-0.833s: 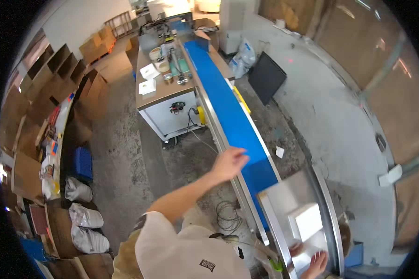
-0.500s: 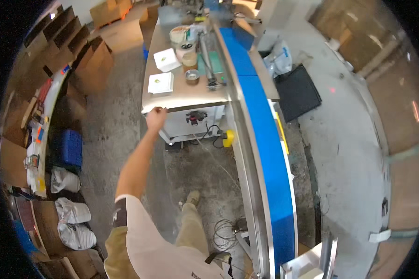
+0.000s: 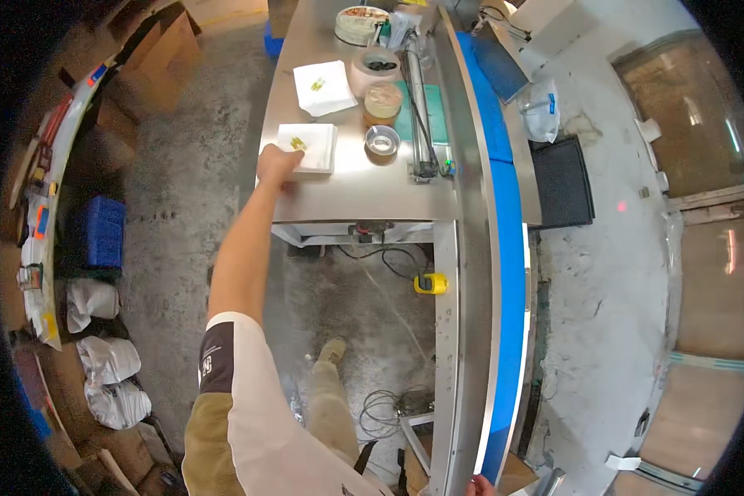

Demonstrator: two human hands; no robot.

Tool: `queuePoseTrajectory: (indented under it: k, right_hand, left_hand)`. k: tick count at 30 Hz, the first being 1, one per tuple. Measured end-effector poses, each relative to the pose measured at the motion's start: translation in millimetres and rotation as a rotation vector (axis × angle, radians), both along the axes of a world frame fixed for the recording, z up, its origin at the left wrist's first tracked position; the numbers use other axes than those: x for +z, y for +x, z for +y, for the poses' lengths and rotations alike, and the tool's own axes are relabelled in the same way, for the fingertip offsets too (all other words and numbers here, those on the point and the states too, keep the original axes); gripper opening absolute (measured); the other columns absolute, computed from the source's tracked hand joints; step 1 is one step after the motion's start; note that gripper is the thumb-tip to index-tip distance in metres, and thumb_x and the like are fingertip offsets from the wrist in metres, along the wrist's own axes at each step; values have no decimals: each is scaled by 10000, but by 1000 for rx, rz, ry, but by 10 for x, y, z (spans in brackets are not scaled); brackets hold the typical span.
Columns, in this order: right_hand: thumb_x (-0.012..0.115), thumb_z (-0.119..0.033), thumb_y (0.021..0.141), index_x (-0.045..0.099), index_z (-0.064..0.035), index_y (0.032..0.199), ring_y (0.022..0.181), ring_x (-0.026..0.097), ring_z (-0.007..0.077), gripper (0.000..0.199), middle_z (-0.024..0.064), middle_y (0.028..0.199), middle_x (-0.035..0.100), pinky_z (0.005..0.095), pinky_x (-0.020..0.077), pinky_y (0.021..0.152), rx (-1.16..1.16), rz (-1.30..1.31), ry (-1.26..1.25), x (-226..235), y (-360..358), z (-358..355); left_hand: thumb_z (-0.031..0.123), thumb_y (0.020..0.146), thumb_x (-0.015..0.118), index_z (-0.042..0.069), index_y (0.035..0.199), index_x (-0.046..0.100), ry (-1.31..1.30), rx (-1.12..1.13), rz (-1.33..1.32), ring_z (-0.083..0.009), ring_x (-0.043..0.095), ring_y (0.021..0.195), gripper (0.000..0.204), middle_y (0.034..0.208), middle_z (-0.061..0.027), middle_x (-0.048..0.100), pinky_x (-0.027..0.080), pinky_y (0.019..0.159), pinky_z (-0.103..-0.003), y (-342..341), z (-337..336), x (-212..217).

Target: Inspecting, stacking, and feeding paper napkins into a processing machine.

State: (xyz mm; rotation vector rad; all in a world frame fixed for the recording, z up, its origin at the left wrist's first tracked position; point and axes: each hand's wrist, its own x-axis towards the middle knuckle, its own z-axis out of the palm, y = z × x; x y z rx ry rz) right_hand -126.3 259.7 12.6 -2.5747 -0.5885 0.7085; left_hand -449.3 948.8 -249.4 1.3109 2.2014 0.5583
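Note:
My left hand (image 3: 276,165) is at the near left corner of a thick stack of white square sheets (image 3: 318,139) with a small green-yellow print. The thumb lies over its top edge and the other fingers are curled, partly hidden. A second, similar white stack (image 3: 329,97) lies just beyond it on the steel table (image 3: 372,194). Of my right hand (image 3: 479,486), only a small part shows at the bottom edge of the view, beside the rail of the blue conveyor belt (image 3: 511,314); its fingers are mostly cut off.
Right of the stacks stand a roll of tape (image 3: 382,142), a round jar (image 3: 383,103) and a pinkish tub (image 3: 374,68). A metal bar (image 3: 420,116) lies on a green mat (image 3: 438,112). Coiled cable (image 3: 384,413) rests on the floor. Several white sacks (image 3: 112,360) lie left.
My left hand has gone from the table's near left corner onto the nearer white stack. The view has moved closer to the table. Part of my right hand now shows at the bottom.

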Motion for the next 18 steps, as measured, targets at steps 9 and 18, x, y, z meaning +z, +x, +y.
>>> queuePoseTrajectory:
  k: [9,18]
  right_hand:
    - [632,-62,912,628,54,1166,952,647,240,279,162,1059,683,344,524,834,84,-87,-68,2,-113,239]
    - [603,-104,929,623,32,1206,1056,644,249,309,187,1143,676,351,493,927,100,17,-108,195,-273,658]
  left_hand:
    - [380,636,795,-16,982,696,-57,-22,-80,-332,672,989,535,1034,-200,698,532,849,-409,71,18,233]
    - [279,804,658,62,988,723,131,-2,87,-348,666,962,292,983,-181,703,530,832,-447,-25,-58,314]
